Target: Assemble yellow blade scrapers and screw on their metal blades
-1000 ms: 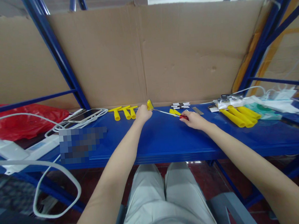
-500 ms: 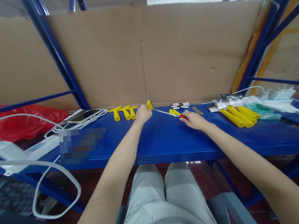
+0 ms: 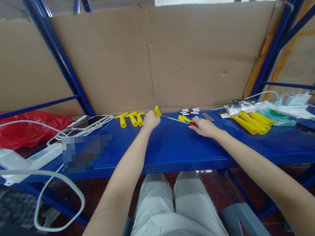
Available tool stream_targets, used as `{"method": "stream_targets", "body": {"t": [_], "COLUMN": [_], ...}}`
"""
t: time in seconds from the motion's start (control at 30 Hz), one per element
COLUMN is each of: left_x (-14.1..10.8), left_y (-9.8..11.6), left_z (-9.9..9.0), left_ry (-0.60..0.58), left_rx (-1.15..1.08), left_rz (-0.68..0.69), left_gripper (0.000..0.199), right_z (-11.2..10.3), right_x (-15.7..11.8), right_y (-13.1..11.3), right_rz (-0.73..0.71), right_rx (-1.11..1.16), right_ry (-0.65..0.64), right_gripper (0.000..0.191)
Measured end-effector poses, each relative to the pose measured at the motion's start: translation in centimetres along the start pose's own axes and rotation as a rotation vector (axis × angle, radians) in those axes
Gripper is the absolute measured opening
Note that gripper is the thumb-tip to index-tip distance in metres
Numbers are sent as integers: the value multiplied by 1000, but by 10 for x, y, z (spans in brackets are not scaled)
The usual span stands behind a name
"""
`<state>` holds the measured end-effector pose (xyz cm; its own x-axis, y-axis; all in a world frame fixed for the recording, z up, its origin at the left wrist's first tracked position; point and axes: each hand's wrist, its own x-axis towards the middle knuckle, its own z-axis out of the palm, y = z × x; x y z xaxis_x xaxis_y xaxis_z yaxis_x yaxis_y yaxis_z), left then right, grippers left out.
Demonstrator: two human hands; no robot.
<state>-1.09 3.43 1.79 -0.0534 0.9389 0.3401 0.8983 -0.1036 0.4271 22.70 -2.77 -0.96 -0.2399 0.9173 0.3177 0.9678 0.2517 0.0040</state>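
My left hand (image 3: 151, 121) is closed around a yellow plastic scraper head (image 3: 157, 110), held just above the back of the blue table. My right hand (image 3: 204, 127) grips the red handle of a screwdriver (image 3: 173, 119). Its long thin metal shaft slants leftward, and the tip meets the yellow head; the exact contact is too small to make out. Behind the shaft lie small yellow pieces (image 3: 184, 118), several white-and-black strips (image 3: 189, 111) and a flat grey metal strip (image 3: 208, 117). Left of my left hand, yellow T-shaped scrapers (image 3: 133, 119) stand in a row.
Several yellow tubes (image 3: 252, 122) lie at the right beside a green plastic bag (image 3: 281, 117). A phone (image 3: 91, 122), white cables, a power strip (image 3: 42, 156) and a red bag (image 3: 27, 128) occupy the left. Cardboard (image 3: 196, 56) walls off the back between blue posts.
The red handle has turned slightly in my right hand, which has shifted a tiny bit. My left hand and the yellow head stay where they were.
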Motion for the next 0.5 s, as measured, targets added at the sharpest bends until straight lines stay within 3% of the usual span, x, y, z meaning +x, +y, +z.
{"method": "stream_targets", "body": {"t": [0.5], "left_x": [0], "left_y": [0], "left_z": [3], "left_ry": [-20], "left_rx": [10], "left_rz": [1], "left_gripper": [29], "right_z": [10], "right_x": [6], "right_y": [11], "right_rz": [-53], "right_rx": [155], "right_ry": [26], "right_gripper": [22]}}
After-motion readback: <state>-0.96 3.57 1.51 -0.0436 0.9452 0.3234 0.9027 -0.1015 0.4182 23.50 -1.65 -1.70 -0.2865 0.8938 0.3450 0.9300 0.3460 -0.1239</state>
